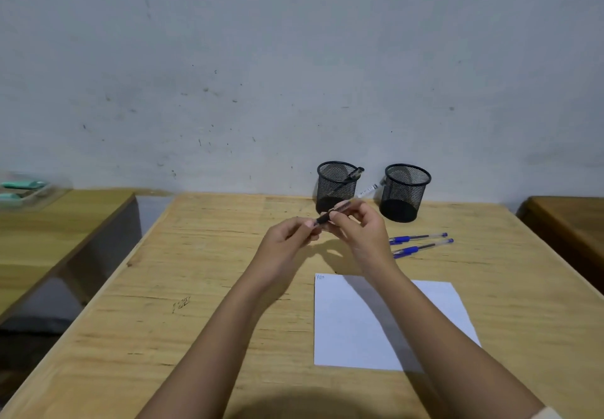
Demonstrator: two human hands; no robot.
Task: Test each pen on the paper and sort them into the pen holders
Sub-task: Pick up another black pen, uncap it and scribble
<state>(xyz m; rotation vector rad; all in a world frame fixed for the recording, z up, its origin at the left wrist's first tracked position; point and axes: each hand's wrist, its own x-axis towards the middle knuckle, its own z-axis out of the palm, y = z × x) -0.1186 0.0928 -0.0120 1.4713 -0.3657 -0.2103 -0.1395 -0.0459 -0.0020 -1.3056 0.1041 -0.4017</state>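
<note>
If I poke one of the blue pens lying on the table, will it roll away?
Probably a little. The blue pens look thin and round, and the table looks flat, so one could roll sideways. They also look light and stiff, so a poke would likely move one easily and not bend it.

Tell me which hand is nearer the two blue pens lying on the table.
Right. The right hand sits just beside the blue pens, on their left; the left hand is farther left, beyond it. Both hold a black pen.

A scuffed grey wall (pixel 228 58) stands behind three wooden tables (pixel 196 287).
</note>
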